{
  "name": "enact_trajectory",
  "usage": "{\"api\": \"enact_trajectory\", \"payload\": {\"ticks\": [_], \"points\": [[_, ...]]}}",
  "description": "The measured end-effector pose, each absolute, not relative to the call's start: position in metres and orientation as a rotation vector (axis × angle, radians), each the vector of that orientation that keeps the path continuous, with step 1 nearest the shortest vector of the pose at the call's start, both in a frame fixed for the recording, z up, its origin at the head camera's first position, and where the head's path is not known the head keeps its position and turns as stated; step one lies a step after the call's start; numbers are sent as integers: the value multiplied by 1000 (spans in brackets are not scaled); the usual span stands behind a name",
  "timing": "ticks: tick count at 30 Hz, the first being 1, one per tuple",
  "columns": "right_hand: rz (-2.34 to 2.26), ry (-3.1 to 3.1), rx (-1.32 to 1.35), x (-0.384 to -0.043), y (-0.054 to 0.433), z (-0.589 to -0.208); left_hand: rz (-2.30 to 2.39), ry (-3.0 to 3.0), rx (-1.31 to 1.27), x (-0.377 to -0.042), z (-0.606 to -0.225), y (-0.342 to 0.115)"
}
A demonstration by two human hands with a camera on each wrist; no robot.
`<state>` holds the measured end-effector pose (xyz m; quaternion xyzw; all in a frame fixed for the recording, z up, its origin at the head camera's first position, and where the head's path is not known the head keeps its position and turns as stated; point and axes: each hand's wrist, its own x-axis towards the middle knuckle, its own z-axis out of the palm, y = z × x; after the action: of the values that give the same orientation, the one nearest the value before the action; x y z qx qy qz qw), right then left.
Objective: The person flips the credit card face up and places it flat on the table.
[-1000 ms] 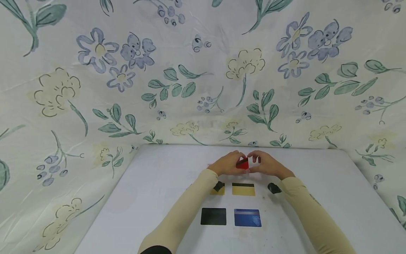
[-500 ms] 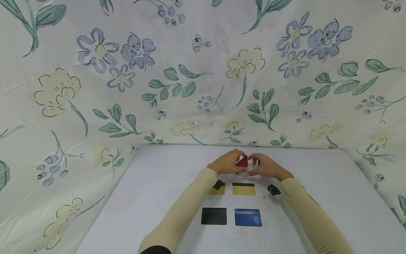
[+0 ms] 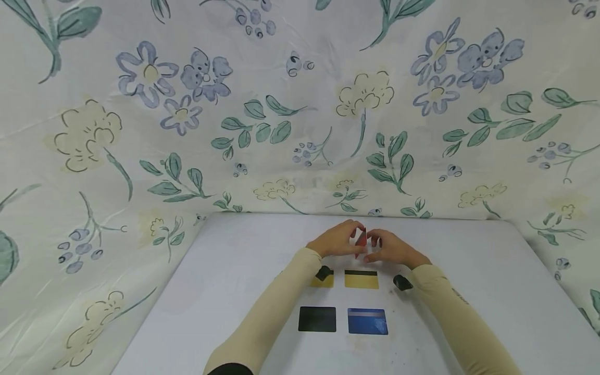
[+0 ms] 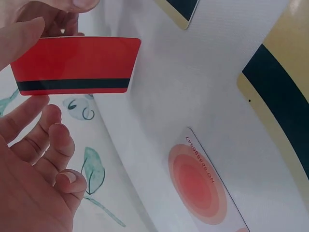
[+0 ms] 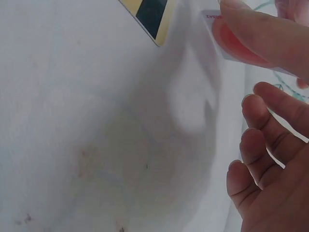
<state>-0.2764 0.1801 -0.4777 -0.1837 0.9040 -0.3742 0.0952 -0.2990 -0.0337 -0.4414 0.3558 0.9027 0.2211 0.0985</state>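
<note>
Between thumb and index finger, my left hand pinches a red card by its end, raised over the white table. In the left wrist view its red face with a black stripe shows. Seen from the right wrist, the card's pale side carries red circles. My right hand is close on the card's right, fingers bent loosely and apart; its thumb overlaps the card in the right wrist view. A second pale card with red circles lies on the table, hidden in the head view.
A gold card with a dark stripe lies on the white table; another gold card is partly covered by the left arm. Nearer are a black card and a blue card. A floral cloth hangs behind.
In the left hand the red card has turned, so its red striped face now shows narrower in the head view. The right hand has moved slightly down and left beside it.
</note>
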Motion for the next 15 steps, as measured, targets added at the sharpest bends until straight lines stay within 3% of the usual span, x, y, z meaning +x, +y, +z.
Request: {"api": "enact_trajectory", "payload": {"ticks": [15], "points": [[-1124,2644,-544,-276,169,-476,693,2662,1012,-296,-441,-36]]}}
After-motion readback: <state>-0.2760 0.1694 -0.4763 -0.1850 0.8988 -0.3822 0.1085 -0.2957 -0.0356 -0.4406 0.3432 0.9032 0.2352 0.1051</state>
